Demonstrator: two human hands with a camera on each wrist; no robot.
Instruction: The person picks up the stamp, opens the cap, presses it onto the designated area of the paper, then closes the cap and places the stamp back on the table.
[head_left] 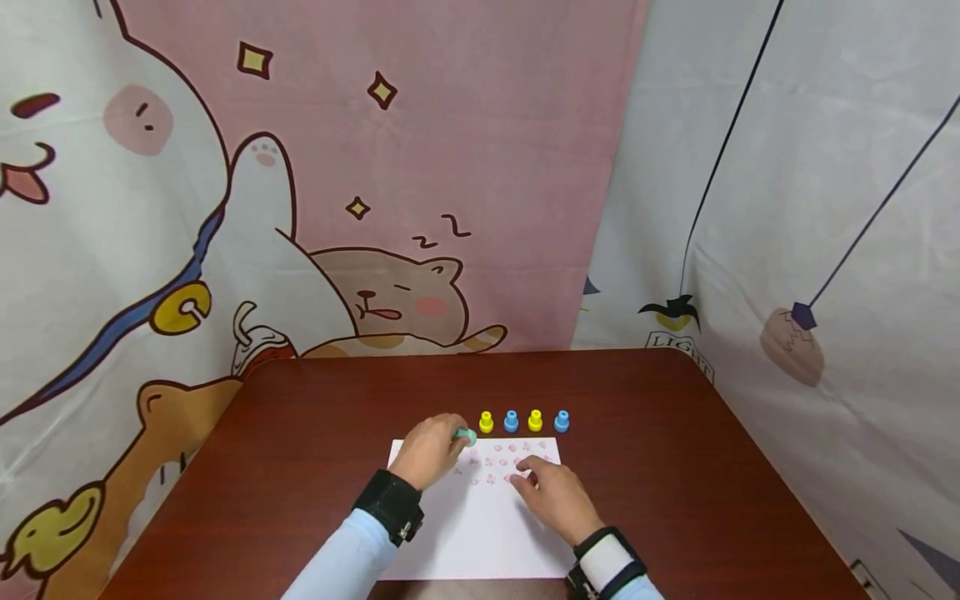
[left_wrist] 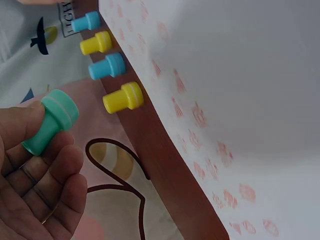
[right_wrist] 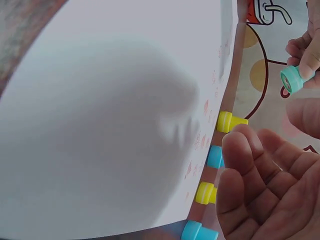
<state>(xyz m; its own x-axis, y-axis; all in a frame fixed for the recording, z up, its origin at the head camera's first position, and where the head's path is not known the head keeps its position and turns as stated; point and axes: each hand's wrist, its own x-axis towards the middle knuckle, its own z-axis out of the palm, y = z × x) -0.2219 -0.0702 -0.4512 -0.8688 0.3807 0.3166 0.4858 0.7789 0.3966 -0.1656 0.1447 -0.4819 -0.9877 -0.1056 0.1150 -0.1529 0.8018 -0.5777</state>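
My left hand (head_left: 429, 452) pinches a mint-green toy stamp (left_wrist: 54, 117) between thumb and fingers, above the far left part of a white sheet of paper (head_left: 465, 533). In the right wrist view the round printing face of that stamp shows, with no cap over it. Rows of small red prints (left_wrist: 198, 115) run across the far part of the sheet. Over the paper's right side hovers my right hand (head_left: 558, 498), its fingers loosely bent, thumb apart, and nothing held. Its palm (right_wrist: 280, 205) faces the camera in the right wrist view.
Beyond the paper's far edge stand a yellow stamp (head_left: 486, 422), a blue stamp (head_left: 511, 422), another yellow stamp (head_left: 535, 421) and another blue stamp (head_left: 562, 422) in a row. Everything rests on a dark red-brown table (head_left: 675, 483). A cartoon-printed cloth (head_left: 480, 150) hangs behind it.
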